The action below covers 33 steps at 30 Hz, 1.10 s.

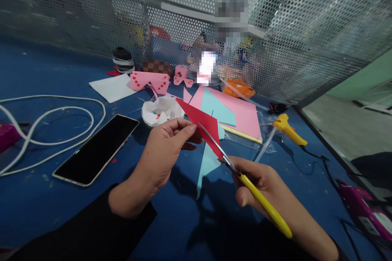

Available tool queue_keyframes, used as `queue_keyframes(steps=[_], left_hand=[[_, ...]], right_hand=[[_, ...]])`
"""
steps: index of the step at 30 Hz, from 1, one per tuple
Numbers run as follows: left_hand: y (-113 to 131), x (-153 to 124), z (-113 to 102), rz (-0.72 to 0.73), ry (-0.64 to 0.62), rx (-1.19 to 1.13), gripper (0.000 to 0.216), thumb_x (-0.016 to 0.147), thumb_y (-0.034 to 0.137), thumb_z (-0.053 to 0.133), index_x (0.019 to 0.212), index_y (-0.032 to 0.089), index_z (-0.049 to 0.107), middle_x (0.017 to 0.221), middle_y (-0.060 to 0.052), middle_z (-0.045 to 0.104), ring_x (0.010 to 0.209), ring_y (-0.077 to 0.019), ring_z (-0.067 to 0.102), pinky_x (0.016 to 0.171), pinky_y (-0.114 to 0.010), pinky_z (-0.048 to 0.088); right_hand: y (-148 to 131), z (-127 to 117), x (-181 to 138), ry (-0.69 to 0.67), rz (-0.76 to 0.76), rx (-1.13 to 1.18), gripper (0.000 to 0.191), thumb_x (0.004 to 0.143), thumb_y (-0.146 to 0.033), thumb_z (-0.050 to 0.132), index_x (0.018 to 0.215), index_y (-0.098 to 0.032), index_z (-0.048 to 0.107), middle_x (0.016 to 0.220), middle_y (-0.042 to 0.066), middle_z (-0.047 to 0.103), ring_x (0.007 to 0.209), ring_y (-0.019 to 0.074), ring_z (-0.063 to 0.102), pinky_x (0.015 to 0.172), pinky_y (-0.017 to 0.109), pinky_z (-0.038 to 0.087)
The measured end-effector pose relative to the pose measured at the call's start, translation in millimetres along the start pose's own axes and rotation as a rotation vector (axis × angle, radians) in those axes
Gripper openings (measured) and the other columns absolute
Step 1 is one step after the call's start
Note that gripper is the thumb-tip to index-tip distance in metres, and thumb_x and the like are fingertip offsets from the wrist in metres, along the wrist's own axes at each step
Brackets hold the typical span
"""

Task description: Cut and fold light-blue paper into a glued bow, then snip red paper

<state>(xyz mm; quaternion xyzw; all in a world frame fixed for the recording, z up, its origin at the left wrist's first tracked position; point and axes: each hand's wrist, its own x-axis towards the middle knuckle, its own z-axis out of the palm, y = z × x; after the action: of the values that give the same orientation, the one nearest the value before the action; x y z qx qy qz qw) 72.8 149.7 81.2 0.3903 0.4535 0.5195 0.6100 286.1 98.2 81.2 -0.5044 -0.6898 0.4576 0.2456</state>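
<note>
Head view shows the left hand [167,147] with fingers closed on the edge of red paper [202,117], above the desk [45,65]. The right hand [268,179] has its fingers bent around the scissors [260,200], and one blade lies across this paper.

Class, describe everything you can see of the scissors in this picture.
The scissors have a yellow handle, seemingly plastic, and shiny, metallic-looking blades. They slant up and leftward in the picture, gripped by the right hand. One blade lies across the red sheet, its tip close to the left hand; the other is largely hidden, so how far they are open cannot be told.
</note>
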Motion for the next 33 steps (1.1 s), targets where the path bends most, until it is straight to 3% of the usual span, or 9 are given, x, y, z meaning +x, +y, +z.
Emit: queue_keyframes(steps=[20, 33], left_hand=[[-9.0, -2.3, 4.2, -0.02, -0.032, -0.011, 0.009, 0.079, 0.026, 0.072, 0.076, 0.017, 0.068, 0.069, 0.0, 0.071, 0.064, -0.0113, 0.065, 0.061, -0.021, 0.051], [-5.6, -2.2, 4.6, -0.038, -0.02, 0.011, 0.012, 0.079, 0.029, 0.071, 0.076, 0.017, 0.068, 0.071, -0.001, 0.07, 0.068, -0.0138, 0.067, 0.062, -0.023, 0.05]], right_hand=[[5.3, 0.2, -1.0, -0.013, 0.002, 0.008, 0.06, 0.076, -0.073, 0.062, 0.104, -0.021, 0.069, 0.064, -0.006, 0.035, 0.057, 0.0117, 0.029, 0.048, 0.024, 0.025], [1.1, 1.1, 0.0, -0.014, 0.048, 0.02, 0.053, 0.077, -0.071, 0.063, 0.09, -0.02, 0.071, 0.059, -0.006, 0.035, 0.051, 0.0101, 0.027, 0.042, 0.023, 0.02]])
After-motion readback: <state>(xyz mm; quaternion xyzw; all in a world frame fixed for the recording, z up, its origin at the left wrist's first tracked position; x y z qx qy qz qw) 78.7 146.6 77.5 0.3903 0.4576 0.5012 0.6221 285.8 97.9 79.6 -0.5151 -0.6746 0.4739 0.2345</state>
